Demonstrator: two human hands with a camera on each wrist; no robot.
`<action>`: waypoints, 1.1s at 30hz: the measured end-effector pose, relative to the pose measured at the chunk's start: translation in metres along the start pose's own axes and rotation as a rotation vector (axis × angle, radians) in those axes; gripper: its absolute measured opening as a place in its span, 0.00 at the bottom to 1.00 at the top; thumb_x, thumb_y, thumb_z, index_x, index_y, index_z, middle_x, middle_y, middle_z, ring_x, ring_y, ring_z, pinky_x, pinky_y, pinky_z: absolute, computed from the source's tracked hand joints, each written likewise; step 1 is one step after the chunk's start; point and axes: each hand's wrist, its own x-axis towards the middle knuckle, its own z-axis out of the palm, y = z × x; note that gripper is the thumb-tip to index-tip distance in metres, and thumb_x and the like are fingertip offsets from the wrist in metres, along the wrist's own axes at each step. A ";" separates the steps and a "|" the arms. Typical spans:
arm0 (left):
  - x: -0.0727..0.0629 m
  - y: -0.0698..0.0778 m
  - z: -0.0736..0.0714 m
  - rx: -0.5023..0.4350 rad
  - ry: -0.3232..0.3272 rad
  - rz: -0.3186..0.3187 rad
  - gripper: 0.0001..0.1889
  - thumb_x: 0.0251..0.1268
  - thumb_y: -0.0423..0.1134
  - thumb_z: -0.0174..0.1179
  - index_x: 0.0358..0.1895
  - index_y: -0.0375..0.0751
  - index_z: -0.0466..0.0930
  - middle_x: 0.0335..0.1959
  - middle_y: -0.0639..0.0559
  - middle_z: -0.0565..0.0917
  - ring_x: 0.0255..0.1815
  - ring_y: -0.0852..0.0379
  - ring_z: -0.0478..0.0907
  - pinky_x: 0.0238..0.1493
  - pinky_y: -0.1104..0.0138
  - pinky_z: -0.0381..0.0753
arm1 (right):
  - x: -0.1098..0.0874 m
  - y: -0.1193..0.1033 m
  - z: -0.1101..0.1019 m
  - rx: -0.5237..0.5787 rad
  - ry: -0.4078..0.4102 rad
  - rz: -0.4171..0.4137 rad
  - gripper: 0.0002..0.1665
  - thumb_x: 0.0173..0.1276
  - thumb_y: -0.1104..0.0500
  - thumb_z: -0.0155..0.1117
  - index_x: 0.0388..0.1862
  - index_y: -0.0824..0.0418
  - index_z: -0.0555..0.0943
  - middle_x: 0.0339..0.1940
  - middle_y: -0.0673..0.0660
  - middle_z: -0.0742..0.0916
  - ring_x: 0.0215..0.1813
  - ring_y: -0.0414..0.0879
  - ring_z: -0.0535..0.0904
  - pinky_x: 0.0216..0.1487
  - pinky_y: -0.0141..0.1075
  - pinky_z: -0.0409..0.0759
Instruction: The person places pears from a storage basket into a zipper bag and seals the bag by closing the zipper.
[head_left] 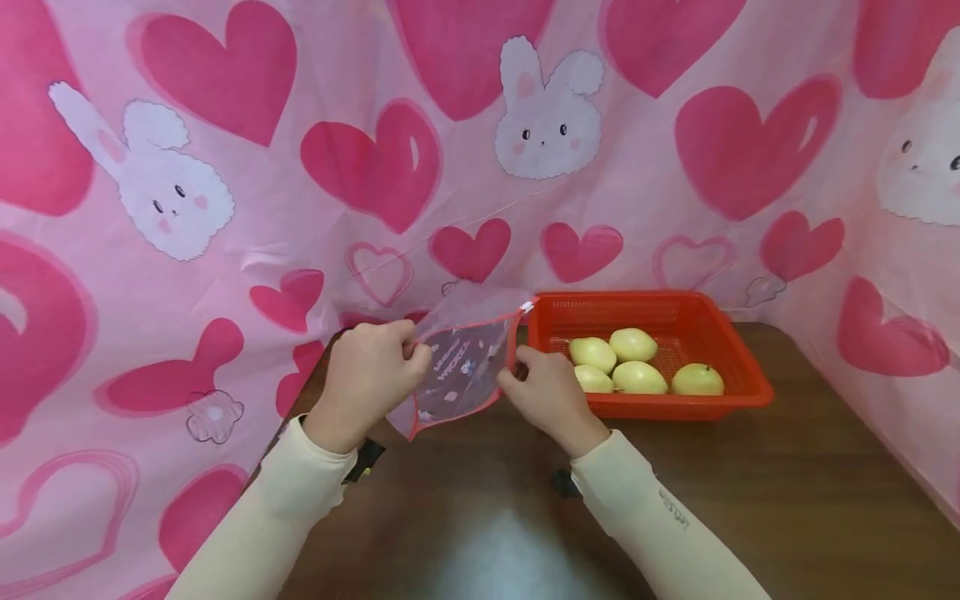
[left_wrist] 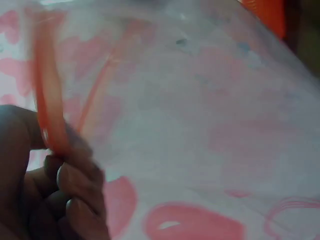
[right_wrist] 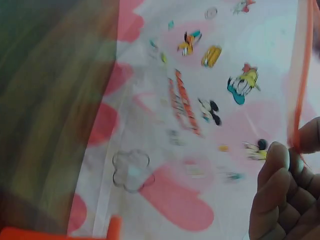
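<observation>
Centred before you, a clear zip bag [head_left: 467, 371] hangs between your hands, its orange edges [left_wrist: 52, 105] parted. At the bag's 9 o'clock, your left hand [head_left: 367, 379] pinches the edging between thumb and curled fingers; at 4 o'clock, your right hand [head_left: 551, 397] pinches it likewise. The white slider [head_left: 527, 307] lies toward 1 o'clock. Step in hand, as judged: spreading the bag's mouth. At 3 o'clock, a red basket [head_left: 660, 407] holds five pale fruits [head_left: 640, 377], touched by neither hand. Your next move seems to call for one firm pinch, lest the thin mouth collapse when the other hand lets go.
</observation>
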 end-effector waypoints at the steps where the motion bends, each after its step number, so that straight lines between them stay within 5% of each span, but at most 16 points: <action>1: 0.000 0.000 0.005 -0.006 -0.069 -0.033 0.17 0.50 0.36 0.55 0.09 0.48 0.59 0.06 0.57 0.56 0.10 0.60 0.50 0.10 0.66 0.54 | -0.001 -0.001 0.002 -0.019 -0.012 -0.024 0.08 0.58 0.54 0.61 0.21 0.51 0.75 0.11 0.44 0.74 0.18 0.43 0.69 0.19 0.36 0.67; 5: 0.005 -0.012 0.023 -0.008 -0.233 -0.140 0.20 0.53 0.37 0.53 0.06 0.47 0.61 0.05 0.57 0.56 0.11 0.59 0.50 0.10 0.66 0.53 | -0.009 0.004 0.003 -0.078 -0.023 -0.022 0.13 0.55 0.57 0.62 0.16 0.52 0.69 0.09 0.46 0.70 0.16 0.44 0.66 0.17 0.36 0.63; 12: 0.013 -0.044 0.022 0.002 -0.198 -0.256 0.14 0.46 0.37 0.54 0.11 0.46 0.59 0.08 0.56 0.55 0.14 0.56 0.52 0.12 0.65 0.51 | -0.020 0.031 -0.018 -0.077 -0.002 0.156 0.18 0.54 0.59 0.72 0.22 0.55 0.68 0.12 0.50 0.72 0.20 0.47 0.68 0.21 0.38 0.66; 17: 0.013 -0.041 0.010 -0.152 -0.223 -0.266 0.07 0.48 0.36 0.57 0.21 0.47 0.68 0.13 0.54 0.67 0.16 0.55 0.63 0.17 0.63 0.63 | -0.013 0.033 -0.038 -0.016 -0.038 0.234 0.15 0.55 0.56 0.73 0.27 0.56 0.73 0.15 0.51 0.77 0.23 0.48 0.71 0.23 0.39 0.72; 20: 0.010 -0.038 -0.002 -0.218 -0.179 -0.277 0.04 0.49 0.36 0.59 0.26 0.49 0.73 0.16 0.55 0.72 0.18 0.56 0.67 0.20 0.62 0.67 | -0.006 0.032 -0.043 0.016 -0.065 0.266 0.14 0.56 0.54 0.73 0.29 0.56 0.76 0.18 0.51 0.79 0.24 0.49 0.74 0.24 0.39 0.75; 23: 0.006 -0.036 -0.014 -0.251 -0.063 -0.186 0.05 0.48 0.32 0.59 0.27 0.48 0.76 0.19 0.55 0.73 0.22 0.57 0.68 0.23 0.63 0.68 | 0.001 0.032 -0.039 0.086 -0.096 0.240 0.14 0.56 0.53 0.73 0.30 0.56 0.76 0.19 0.52 0.81 0.23 0.49 0.77 0.24 0.40 0.77; 26: 0.002 -0.035 -0.021 -0.300 0.002 0.015 0.08 0.46 0.28 0.58 0.28 0.46 0.78 0.24 0.55 0.73 0.27 0.59 0.68 0.26 0.65 0.69 | 0.005 0.033 -0.032 0.199 -0.160 0.231 0.12 0.57 0.55 0.72 0.32 0.57 0.76 0.21 0.53 0.83 0.24 0.51 0.80 0.25 0.41 0.80; 29: -0.003 -0.034 -0.022 -0.368 -0.092 0.215 0.12 0.47 0.25 0.57 0.32 0.45 0.79 0.31 0.58 0.75 0.28 0.62 0.68 0.25 0.69 0.71 | 0.003 0.036 -0.025 0.269 -0.206 0.246 0.11 0.59 0.56 0.72 0.35 0.57 0.78 0.22 0.54 0.84 0.24 0.52 0.82 0.25 0.41 0.81; 33: -0.007 -0.032 -0.016 -0.365 -0.218 0.344 0.14 0.49 0.23 0.52 0.31 0.48 0.80 0.35 0.59 0.73 0.28 0.64 0.68 0.26 0.71 0.73 | -0.001 0.039 -0.017 0.158 -0.183 0.176 0.10 0.59 0.53 0.73 0.32 0.54 0.80 0.19 0.50 0.83 0.21 0.46 0.79 0.24 0.39 0.77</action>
